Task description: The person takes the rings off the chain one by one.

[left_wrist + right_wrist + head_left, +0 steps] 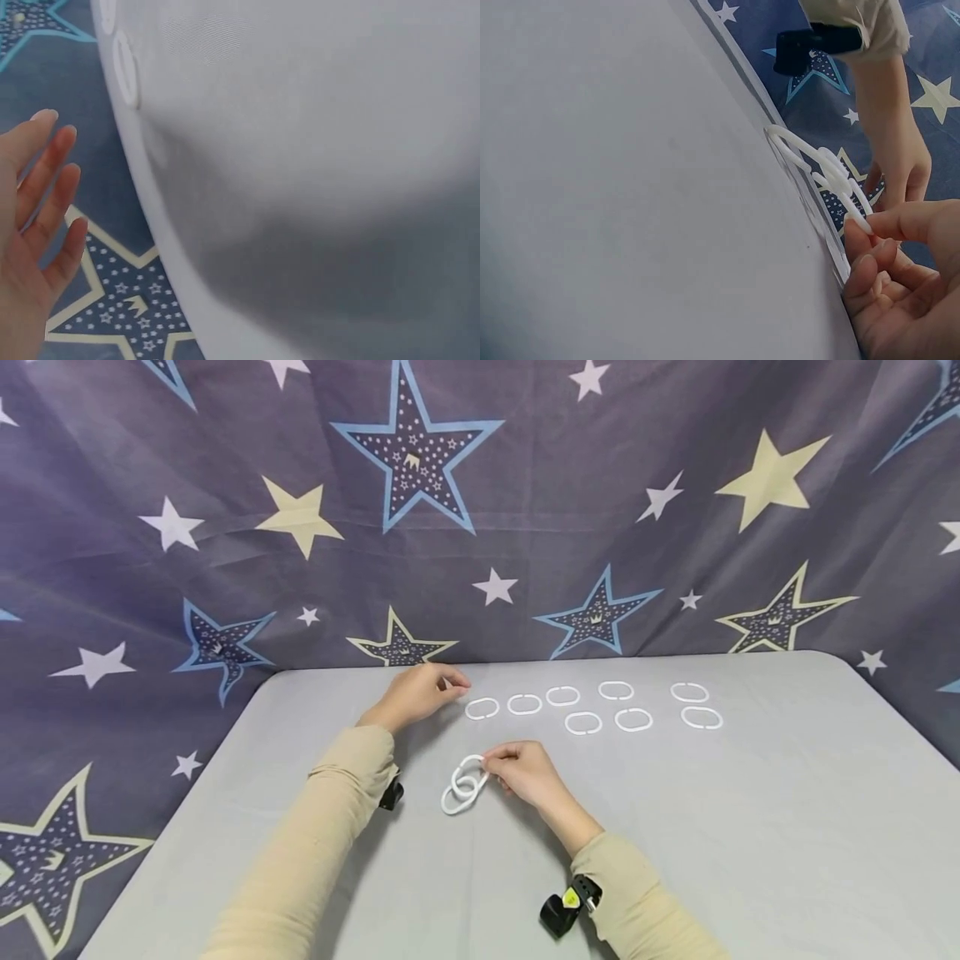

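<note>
My right hand (528, 772) pinches a white oval plastic link (454, 774) between thumb and index finger. A second white link (450, 812) hangs joined through it, low over the table. In the right wrist view, the fingertips grip one end of the joined links (789, 138). Farther back, my left hand (416, 693) reaches beside the leftmost loose link (467, 710), its fingers loosely extended and apart from it. The left wrist view shows this hand (34, 217) with spread fingers and nothing in them.
Several more loose white links (702, 727) lie in two uneven rows toward the back right of the grey-covered table (750, 843). Behind its far edge hangs a dark star-patterned cloth (525, 518). A black camera (558, 914) is strapped to the right wrist.
</note>
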Motion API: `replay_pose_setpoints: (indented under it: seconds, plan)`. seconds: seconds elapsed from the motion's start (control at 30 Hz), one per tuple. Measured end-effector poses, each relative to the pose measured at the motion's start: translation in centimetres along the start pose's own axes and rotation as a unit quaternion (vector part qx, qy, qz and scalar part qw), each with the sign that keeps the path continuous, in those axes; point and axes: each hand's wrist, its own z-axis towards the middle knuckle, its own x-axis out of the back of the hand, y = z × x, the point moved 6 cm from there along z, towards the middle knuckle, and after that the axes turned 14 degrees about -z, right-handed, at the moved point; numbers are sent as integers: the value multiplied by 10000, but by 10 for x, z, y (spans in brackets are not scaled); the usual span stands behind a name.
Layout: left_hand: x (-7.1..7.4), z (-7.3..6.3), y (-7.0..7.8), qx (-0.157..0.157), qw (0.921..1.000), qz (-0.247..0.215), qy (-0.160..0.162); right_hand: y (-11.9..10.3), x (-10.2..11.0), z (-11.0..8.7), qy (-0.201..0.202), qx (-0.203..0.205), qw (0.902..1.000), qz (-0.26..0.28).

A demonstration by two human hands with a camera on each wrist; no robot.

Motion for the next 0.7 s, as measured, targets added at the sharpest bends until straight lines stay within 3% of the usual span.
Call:
replay_pose_setpoints:
  seconds: [0.3,0.7]
  plan:
    - [6,-23,16,-324,9993,-121,113,1,3,0,85,-9,10000,30]
    - [9,-58,26,-400,9991,-12,170,0,0,0,59,30,10000,31]
